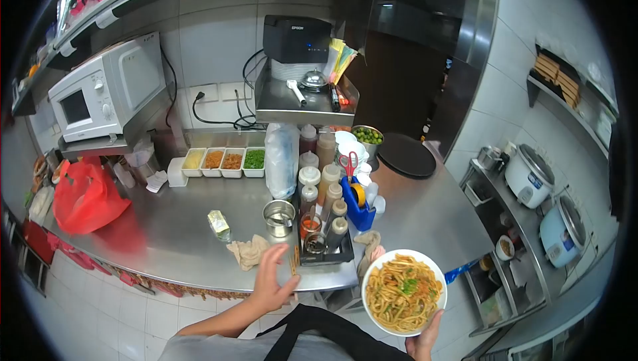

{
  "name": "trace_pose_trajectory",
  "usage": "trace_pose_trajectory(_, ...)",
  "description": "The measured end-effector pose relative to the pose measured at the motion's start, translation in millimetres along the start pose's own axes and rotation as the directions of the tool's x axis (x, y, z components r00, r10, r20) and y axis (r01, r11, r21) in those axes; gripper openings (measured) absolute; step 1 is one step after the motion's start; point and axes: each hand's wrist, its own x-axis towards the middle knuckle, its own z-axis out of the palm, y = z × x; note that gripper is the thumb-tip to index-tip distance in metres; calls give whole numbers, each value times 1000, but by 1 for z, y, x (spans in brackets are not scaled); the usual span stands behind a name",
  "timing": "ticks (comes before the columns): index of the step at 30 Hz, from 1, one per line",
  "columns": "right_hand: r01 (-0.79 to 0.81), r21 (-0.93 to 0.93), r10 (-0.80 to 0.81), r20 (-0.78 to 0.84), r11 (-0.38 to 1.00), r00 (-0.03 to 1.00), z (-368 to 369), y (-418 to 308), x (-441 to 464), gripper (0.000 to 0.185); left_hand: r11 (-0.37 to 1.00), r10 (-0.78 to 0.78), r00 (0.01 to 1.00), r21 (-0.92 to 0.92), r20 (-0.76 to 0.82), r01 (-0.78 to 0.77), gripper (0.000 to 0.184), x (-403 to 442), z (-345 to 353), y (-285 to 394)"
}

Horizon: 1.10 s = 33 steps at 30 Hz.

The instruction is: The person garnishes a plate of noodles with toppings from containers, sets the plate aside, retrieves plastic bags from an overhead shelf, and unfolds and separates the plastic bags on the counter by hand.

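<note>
Your right hand (425, 340) gripped a wide, round, white bowl (435, 269) at its near right rim, the fingers closed around its side and partly hidden beneath it. The bowl was in front of you to the right, at the near edge of the long, stainless-steel counter (171, 228). It held thick, brownish-yellow noodles (392, 304) topped with chopped green garnish (410, 286).

Your left hand (271, 282) was well apart from the bowl, near the counter's front edge, its fingers loosely curved and the thumb parted from them. Thin, brown, wooden-looking sticks (295, 261) stood just beside your fingertips; you could not tell from this view whether the thumb touched them.

A crumpled, beige cloth (248, 252) lay near that hand on its far left side, with a small, yellow-and-white packet (218, 224) beyond it. Farther back stood a round, silvery metal pot (278, 213). To its right, a black, rectangular tray (325, 258) held a cluster of upright bottles, and a blue plastic tape dispenser (361, 219) stood along the tray's right side. Against the wall, four white, rectangular containers (231, 173) in a row held chopped ingredients, the rightmost one green.
</note>
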Motion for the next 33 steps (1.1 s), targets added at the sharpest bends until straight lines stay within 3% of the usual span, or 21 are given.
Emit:
trace_pose_trajectory(3,6,-143,-19,-90,990,996,2,-25,32,69,930,-64,978,344,-200,131,59,-3,6,-32)
trace_pose_trajectory(8,119,-68,-131,-209,991,969,-9,-46,125,58,784,-281,804,359,-524,507,54,-41,14,-98)
trace_pose_trajectory(12,105,36,-99,-141,994,985,-20,-68,214,59,590,-357,591,316,-723,743,53,-67,50,-131)
trace_pose_trajectory(15,102,35,-102,-5,994,995,-29,-80,303,59,420,-396,503,335,-768,843,54,-62,90,-126)
trace_pose_trajectory(19,119,10,-120,17,993,993,-7,-79,425,56,337,-348,459,348,-817,875,49,-64,123,-139)
trace_pose_trajectory(22,117,31,-118,44,993,992,8,-59,520,55,159,-201,486,461,-850,873,43,-73,137,-157)
trace_pose_trajectory(26,112,111,-121,75,987,990,26,-16,637,54,9,-212,392,400,-895,917,40,-60,142,-151)
trace_pose_trajectory(31,59,73,-60,13,996,998,63,26,734,53,-3,-192,381,389,-904,921,40,-61,142,-153)
trace_pose_trajectory(32,38,45,-37,-6,998,999,71,30,747,53,158,-185,353,326,-917,932,41,-74,137,-163)
trace_pose_trajectory(33,17,14,-16,-32,1000,999,76,37,759,54,128,-193,363,344,-911,930,41,-76,135,-163)
